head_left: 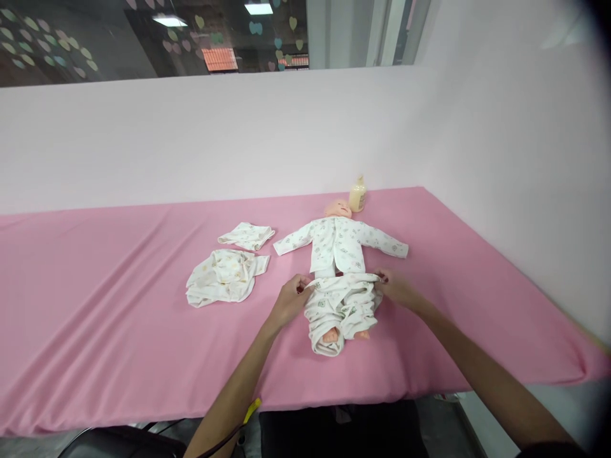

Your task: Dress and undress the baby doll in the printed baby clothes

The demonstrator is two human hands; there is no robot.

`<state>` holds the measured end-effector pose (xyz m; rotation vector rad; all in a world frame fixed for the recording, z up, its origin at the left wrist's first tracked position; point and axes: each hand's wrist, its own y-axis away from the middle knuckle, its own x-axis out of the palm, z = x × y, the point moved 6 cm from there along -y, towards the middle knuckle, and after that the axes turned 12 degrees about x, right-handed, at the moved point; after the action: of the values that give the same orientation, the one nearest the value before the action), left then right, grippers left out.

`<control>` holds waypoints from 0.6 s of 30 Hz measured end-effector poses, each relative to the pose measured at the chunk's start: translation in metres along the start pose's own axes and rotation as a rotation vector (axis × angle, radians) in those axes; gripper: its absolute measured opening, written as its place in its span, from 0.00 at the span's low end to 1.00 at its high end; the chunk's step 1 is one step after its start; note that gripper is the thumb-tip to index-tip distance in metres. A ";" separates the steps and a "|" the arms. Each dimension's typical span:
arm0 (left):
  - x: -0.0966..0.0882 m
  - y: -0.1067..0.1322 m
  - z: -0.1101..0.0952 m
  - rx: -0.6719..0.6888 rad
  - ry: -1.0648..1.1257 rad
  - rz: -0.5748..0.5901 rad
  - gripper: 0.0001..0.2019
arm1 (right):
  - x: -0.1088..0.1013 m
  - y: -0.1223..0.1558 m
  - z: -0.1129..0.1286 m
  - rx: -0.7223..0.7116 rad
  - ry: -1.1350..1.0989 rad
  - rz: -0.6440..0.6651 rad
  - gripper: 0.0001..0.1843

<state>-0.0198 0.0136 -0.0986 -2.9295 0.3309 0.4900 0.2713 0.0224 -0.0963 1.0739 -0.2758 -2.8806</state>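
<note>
A baby doll (338, 208) lies on its back, wearing a white printed jacket (328, 240) with both sleeves spread out. Matching white baby pants (341, 302) are bunched around its legs, and its feet show at the bottom openings. My left hand (290, 299) pinches the waistband at its left end. At the opposite end, my right hand (395, 286) grips the same waistband. The band is stretched between my hands, just below the jacket's hem.
A pink cloth (143, 337) covers the table. Left of the doll lie a folded white garment (247, 235) and a crumpled white garment (224, 277). A pump bottle (358, 195) stands beside the doll's head. White walls (214, 140) border the back and right.
</note>
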 end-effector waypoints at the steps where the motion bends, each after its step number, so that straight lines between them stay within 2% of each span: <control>1: -0.002 -0.006 0.004 -0.015 0.035 -0.023 0.15 | 0.001 0.001 0.002 -0.025 0.009 0.002 0.09; 5: -0.004 -0.035 0.022 -0.042 0.337 -0.129 0.15 | 0.003 0.009 0.019 -0.104 -0.031 0.066 0.17; 8: -0.004 -0.063 0.034 -0.059 0.610 -0.227 0.11 | 0.004 0.012 0.055 -0.212 -0.002 0.019 0.16; 11: -0.002 -0.096 0.044 -0.096 0.741 -0.312 0.06 | 0.020 0.008 0.096 -0.297 0.205 -0.001 0.16; 14: 0.007 -0.127 0.054 -0.159 0.865 -0.322 0.08 | 0.040 -0.005 0.120 -0.261 0.487 -0.061 0.17; 18: 0.023 -0.156 0.059 -0.148 1.006 -0.276 0.14 | 0.055 -0.022 0.124 -0.183 0.649 -0.089 0.17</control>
<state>0.0214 0.1706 -0.1440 -3.0299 -0.0257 -1.0606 0.1491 0.0565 -0.0435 1.9127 0.0723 -2.3768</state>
